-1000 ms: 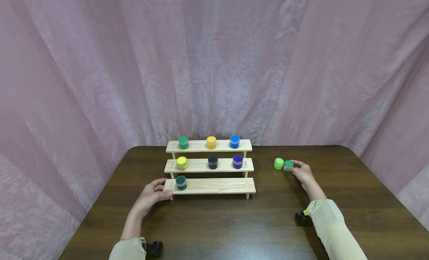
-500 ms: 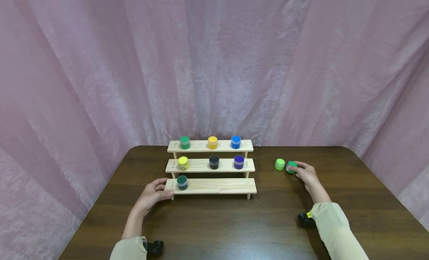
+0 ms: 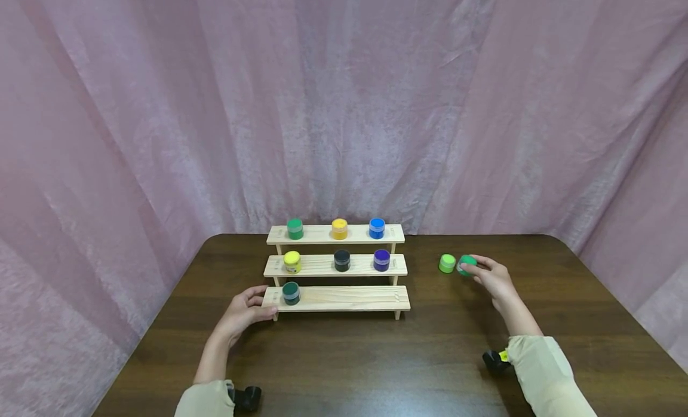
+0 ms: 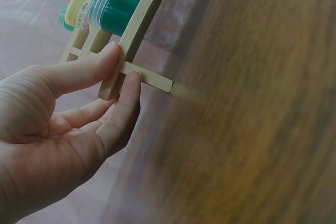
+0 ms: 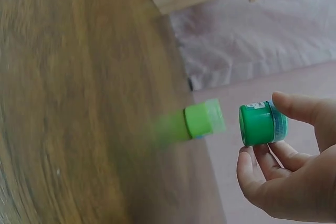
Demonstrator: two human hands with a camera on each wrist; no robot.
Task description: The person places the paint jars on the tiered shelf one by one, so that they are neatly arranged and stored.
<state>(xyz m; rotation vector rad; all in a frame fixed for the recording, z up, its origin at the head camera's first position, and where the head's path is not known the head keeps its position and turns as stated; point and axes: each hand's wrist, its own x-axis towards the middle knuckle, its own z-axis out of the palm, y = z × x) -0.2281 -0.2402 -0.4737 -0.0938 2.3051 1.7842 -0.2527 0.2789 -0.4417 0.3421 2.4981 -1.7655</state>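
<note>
My left hand (image 3: 244,315) grips the left end of the lowest step of a three-tier wooden rack (image 3: 349,299). The left wrist view shows the thumb on the step's upper side and fingers beneath. A dark green paint jar (image 4: 116,11) stands on that step close to the thumb. My right hand (image 3: 493,281) pinches a green paint jar (image 5: 258,123) between thumb and fingers, tilted in the head view. Just left of it, with a small gap between, a light green paint jar (image 3: 447,263) stands on the table.
On the top step are a green jar (image 3: 295,229), an orange-yellow jar (image 3: 339,229) and a blue jar (image 3: 377,228). The middle step bears a yellow jar (image 3: 292,261), a black jar (image 3: 341,260) and a purple jar (image 3: 381,260). A pink curtain (image 3: 344,106) hangs behind the table (image 3: 365,363).
The green jar in my right hand has tilted and come slightly away from the light green jar. The right forearm has shifted a little to the right. My left hand keeps its hold.
</note>
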